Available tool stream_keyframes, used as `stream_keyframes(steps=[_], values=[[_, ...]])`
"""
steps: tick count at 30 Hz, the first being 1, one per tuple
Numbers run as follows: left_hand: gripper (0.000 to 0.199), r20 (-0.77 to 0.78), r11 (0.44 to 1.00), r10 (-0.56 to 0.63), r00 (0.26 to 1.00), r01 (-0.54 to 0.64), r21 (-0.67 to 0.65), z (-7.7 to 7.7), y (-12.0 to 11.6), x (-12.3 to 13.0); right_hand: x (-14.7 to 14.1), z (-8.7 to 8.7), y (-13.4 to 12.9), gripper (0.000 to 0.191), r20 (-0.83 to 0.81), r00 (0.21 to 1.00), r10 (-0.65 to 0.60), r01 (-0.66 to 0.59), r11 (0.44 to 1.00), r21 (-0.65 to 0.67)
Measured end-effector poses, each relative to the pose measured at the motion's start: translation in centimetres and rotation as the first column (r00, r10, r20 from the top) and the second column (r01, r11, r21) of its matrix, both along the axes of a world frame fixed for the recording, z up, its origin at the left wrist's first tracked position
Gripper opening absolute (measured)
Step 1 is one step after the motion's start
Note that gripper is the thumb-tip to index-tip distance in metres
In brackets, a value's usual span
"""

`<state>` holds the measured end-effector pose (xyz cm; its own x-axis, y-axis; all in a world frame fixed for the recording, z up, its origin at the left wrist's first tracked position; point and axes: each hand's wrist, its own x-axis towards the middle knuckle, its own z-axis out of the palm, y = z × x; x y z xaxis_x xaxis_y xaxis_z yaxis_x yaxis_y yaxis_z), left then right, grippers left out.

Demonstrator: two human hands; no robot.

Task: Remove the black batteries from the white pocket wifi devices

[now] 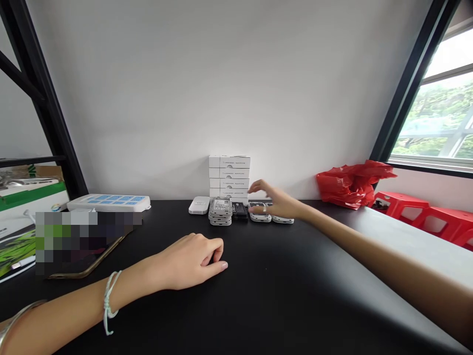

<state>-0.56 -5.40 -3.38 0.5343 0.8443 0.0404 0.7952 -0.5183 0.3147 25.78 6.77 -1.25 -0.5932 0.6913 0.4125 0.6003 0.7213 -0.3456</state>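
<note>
My left hand [195,260] rests on the black table with its fingers curled loosely and the thumb apart from them, holding nothing. Farther off, my right hand [273,199] hovers with fingers spread over white devices [260,217] at the right of the row. Nothing shows between its fingers. Left of it lie black batteries [240,211], then a stack of white open-backed devices [220,212] and a pile of flat white covers [199,205]. Behind them stands a stack of white boxes [229,173].
A white power strip [111,202] lies at the back left, near a gold-edged device [88,268], partly pixelated, and a green-and-white box [55,202]. A red plastic bag [351,185] sits at the back right; red stools [402,207] stand beyond the table edge.
</note>
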Motion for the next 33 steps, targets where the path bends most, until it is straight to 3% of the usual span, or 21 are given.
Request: stream_keyframes(steps=[2,7,9,15,23,28,33], values=[[0.023,0.005,1.000,-0.006,1.000,0.006,0.010,0.0,0.0,0.1,-2.8,0.2,-0.2,0.063,0.080,0.994,0.072,-0.066,0.995,-0.080],[0.025,0.012,0.999,-0.023,1.000,0.023,0.041,-0.1,-0.1,0.1,-6.6,0.3,1.2,0.084,0.218,0.976,-0.024,0.066,0.981,-0.184],[0.025,0.011,0.998,-0.025,1.000,0.024,0.057,-0.2,0.0,0.0,-7.0,0.2,1.6,0.089,0.200,0.980,-0.009,0.050,0.978,-0.203],[0.025,0.015,0.997,-0.038,0.999,0.036,0.075,-0.4,0.0,0.0,-5.3,-0.3,-0.6,0.091,0.039,0.995,0.095,-0.087,0.980,-0.178],[0.023,0.020,0.997,-0.040,0.999,0.039,0.060,-0.3,0.0,-0.2,0.4,-2.9,-7.1,0.078,0.006,1.000,-0.016,0.016,0.994,-0.109],[0.024,-0.020,0.996,-0.028,0.999,0.030,0.080,-0.2,0.0,0.2,0.2,-4.3,-9.2,0.081,0.028,0.997,-0.073,0.077,0.975,-0.209],[0.022,-0.066,0.959,-0.055,0.996,0.071,0.274,0.8,2.2,2.0,-0.7,-4.5,-10.1,0.085,0.087,0.995,-0.043,0.062,0.971,-0.233]])
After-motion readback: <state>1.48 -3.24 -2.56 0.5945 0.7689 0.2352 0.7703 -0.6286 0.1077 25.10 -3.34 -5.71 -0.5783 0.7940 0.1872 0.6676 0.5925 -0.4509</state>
